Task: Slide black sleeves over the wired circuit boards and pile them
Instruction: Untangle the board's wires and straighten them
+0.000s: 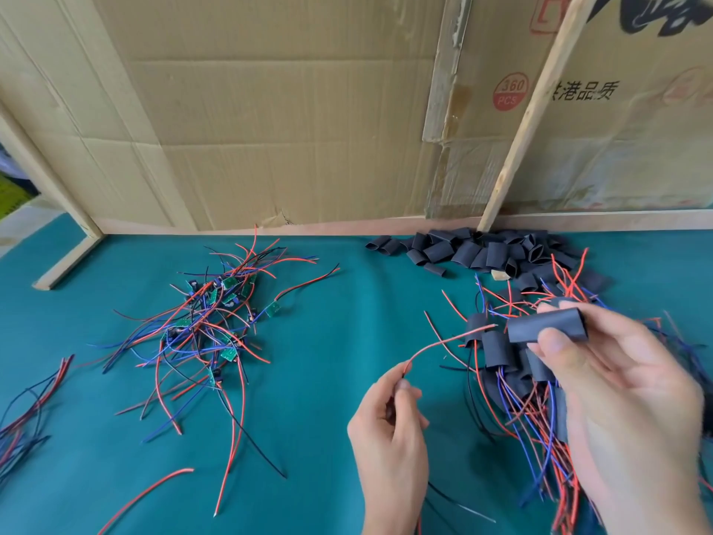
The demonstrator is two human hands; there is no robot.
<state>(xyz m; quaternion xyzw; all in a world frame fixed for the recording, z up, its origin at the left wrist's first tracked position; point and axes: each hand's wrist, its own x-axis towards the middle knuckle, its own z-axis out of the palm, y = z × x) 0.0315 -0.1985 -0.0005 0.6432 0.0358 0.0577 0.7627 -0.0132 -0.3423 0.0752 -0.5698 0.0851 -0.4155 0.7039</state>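
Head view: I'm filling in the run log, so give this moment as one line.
right hand: pinches black sleeve | left hand: pinches red wire | sleeve: not yet on | finished pile: under right hand

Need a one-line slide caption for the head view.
Right hand pinches a black sleeve; left hand holds a red wire toward it.

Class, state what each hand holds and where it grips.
Right hand pinches a black sleeve at its right end; left hand pinches red wire near its lower end.
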